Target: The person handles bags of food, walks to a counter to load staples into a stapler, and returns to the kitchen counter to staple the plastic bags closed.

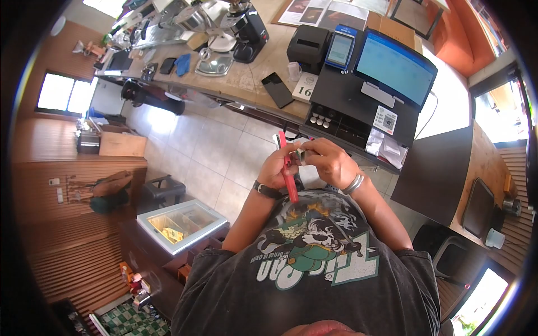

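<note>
Both hands meet in front of my chest. My left hand (pixel 274 169), with a dark band at its wrist, is closed round a long, narrow red object (pixel 289 186) that stands roughly upright in view. A white edge shows beside the object's upper end. Against it, my right hand (pixel 334 164) has its fingers bent and pressed together, with silvery bangles at the wrist. Something small and silvery (pixel 301 156) shows between the hands, too small to name. The fingers partly hide what the right hand pinches.
Ahead is a counter (pixel 246 84) with a black phone (pixel 277 90), a monitor (pixel 395 67), a black printer (pixel 309 48) and a coffee grinder (pixel 246 35). Below the monitor, an open drawer (pixel 350 134) juts toward me. A glass-topped case (pixel 182 225) stands at left, a wooden table (pixel 486 185) at right.
</note>
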The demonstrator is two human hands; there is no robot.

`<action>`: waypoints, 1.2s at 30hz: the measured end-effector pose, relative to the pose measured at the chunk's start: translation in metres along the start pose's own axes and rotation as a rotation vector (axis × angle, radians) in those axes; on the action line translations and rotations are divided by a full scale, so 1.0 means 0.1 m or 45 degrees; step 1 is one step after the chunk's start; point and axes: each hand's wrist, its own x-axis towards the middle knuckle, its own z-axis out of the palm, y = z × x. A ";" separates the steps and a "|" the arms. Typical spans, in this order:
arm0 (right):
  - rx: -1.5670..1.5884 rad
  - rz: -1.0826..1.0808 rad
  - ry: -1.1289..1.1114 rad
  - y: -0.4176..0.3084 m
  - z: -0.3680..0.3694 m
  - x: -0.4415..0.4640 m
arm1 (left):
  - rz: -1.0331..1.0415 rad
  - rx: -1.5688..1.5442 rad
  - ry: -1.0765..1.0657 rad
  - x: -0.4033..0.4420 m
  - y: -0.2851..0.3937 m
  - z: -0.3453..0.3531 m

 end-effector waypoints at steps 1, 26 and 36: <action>0.002 -0.002 -0.001 -0.01 -0.01 0.00 | -0.016 -0.027 0.007 0.00 0.00 0.00; 0.240 0.643 0.531 0.08 0.40 -0.05 | 0.472 0.246 0.239 0.15 -0.04 0.17; 1.523 1.016 0.839 0.74 0.60 -0.41 | 1.340 1.929 0.179 0.46 -0.12 0.72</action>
